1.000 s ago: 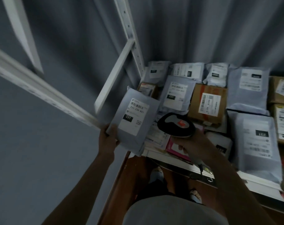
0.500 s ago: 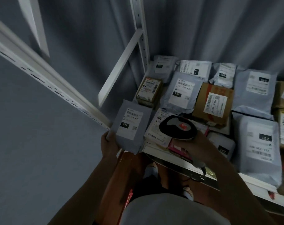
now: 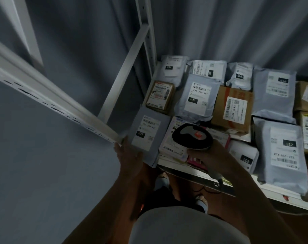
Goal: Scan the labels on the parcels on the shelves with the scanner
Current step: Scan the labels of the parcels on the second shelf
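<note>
My left hand (image 3: 128, 155) holds the lower left edge of a grey mailer bag (image 3: 148, 132) with a white "231" label, which lies at the shelf's front left corner. A black handheld scanner (image 3: 192, 136) with a red mark on top is gripped in my right hand (image 3: 211, 157), hovering over a white flat parcel (image 3: 170, 140) just right of the bag. Behind lie a small brown box (image 3: 159, 96), another grey "231" bag (image 3: 197, 97) and a cardboard box (image 3: 233, 110) with a white label.
Several more grey bags and boxes cover the white shelf (image 3: 199, 171) to the right and back. White perforated uprights and a brace (image 3: 126, 67) stand on the left. A grey curtain hangs behind. My feet and a cable show on the brown floor below.
My left hand has lowered the grey bag from a raised, tilted position down onto the shelf's front left corner. The scanner stays roughly in place.
</note>
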